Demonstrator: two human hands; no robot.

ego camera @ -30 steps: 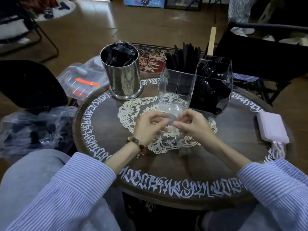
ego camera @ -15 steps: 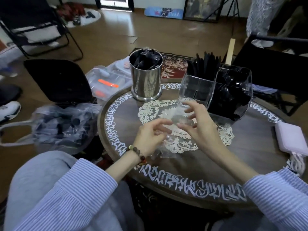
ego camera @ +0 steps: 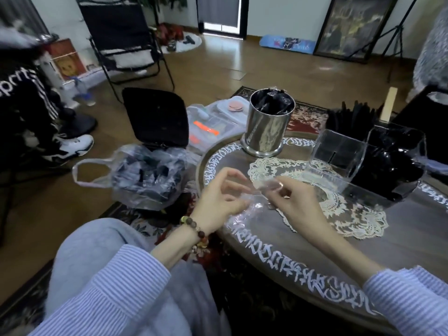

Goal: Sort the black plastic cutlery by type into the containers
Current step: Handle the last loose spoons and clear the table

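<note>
Now | left hand (ego camera: 218,197), right hand (ego camera: 294,200): each grip pinches blurred clear wrapper (ego camera: 257,202)

Round dark wooden table (ego camera: 400,241), white script lettering around the rim. Cream lace doily (ego camera: 344,209) at centre. Far left on the top: steel cylinder canister (ego camera: 265,132) holding black cutlery. Far right: clear plastic container (ego camera: 337,154), its near edge on the doily; touching its right side, a second clear container (ego camera: 397,161) packed with black cutlery. Crumpled clear plastic wrap (ego camera: 244,214) at the near left edge.
</note>
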